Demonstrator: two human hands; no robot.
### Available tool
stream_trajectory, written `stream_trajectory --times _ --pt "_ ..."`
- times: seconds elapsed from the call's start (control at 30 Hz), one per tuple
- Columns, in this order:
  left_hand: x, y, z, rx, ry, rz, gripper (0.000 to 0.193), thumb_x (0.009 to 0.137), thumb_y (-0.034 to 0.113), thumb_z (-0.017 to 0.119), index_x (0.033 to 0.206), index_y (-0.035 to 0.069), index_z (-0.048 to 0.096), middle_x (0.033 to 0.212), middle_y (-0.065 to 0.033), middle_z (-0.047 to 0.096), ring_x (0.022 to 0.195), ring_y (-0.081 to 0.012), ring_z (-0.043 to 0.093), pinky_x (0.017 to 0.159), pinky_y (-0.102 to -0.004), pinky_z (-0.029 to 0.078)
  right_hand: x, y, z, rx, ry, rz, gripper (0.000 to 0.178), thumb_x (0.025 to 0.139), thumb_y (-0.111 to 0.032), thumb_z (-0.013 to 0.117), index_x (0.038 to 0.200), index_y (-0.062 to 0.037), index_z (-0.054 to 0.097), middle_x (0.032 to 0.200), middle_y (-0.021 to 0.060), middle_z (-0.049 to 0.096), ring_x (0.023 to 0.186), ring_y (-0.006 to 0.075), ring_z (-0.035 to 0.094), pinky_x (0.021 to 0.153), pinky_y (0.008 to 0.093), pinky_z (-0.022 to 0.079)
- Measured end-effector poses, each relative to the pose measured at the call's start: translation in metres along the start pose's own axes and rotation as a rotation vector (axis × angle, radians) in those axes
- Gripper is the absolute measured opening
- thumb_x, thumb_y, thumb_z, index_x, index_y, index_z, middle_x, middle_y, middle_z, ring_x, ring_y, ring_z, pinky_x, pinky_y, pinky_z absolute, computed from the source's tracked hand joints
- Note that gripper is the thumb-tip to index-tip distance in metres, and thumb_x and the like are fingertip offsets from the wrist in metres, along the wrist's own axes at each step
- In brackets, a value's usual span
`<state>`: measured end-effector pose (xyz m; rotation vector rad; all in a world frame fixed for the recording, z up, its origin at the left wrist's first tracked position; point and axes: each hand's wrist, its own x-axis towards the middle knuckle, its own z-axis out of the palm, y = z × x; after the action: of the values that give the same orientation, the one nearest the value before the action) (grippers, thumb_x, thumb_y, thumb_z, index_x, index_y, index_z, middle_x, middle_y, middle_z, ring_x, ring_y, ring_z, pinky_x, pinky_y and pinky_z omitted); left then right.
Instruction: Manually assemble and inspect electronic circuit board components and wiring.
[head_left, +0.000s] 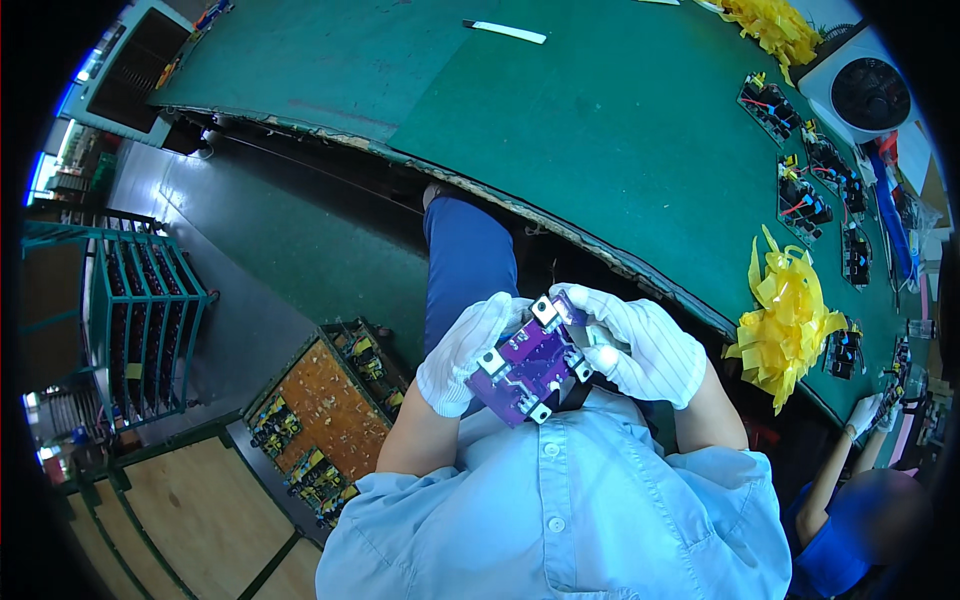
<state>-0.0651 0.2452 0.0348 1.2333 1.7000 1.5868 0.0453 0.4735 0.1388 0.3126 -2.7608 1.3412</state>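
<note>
A purple circuit board (pixel 538 362) is held tilted in front of my shirt, with square silver-and-black parts standing at its edges. My left hand (pixel 462 348), in a white striped glove, closes on the board's left side. Its fingertips go partly out of sight behind the board. My right hand (pixel 650 348), gloved the same way, grips the upper right edge, thumb and fingers bent toward the parts there. The underside of the board is hidden.
On the green table (pixel 560 120) lie a white-handled knife (pixel 505 32), several circuit boards (pixel 800 200) and a bunch of yellow tape strips (pixel 785 320). A fan (pixel 870 92) stands far right. Boxes with boards (pixel 325 420) and a rack (pixel 150 310) are at left. A co-worker (pixel 850 525) sits at lower right.
</note>
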Motion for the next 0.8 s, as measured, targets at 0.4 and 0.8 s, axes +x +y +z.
stream_trajectory --times 0.4,0.8 --pt "-0.005 -0.006 -0.002 -0.557 0.208 -0.63 0.056 0.086 0.004 0.055 0.136 -0.007 0.033 0.122 -0.0232 0.054 0.102 -0.0334 0.058 0.089 -0.0398 0.046 0.001 0.005 0.013 0.058 0.053 0.026 0.059 0.091 -0.044 0.046 0.133 -0.0022 0.039 0.089 0.0138 0.063 0.072 0.0303 0.063 0.062 0.0356 0.049" --pt "0.032 0.041 -0.016 -1.354 -0.068 -0.488 0.06 0.1 0.044 0.02 0.136 -0.002 0.034 0.123 -0.0219 0.054 0.105 -0.0203 0.06 0.095 -0.0303 0.045 0.0 0.011 0.0 0.317 0.1 0.123 0.035 0.097 -0.029 0.038 0.104 0.0007 0.056 0.083 0.0106 0.064 0.057 0.0175 0.06 0.056 0.0284 0.049"
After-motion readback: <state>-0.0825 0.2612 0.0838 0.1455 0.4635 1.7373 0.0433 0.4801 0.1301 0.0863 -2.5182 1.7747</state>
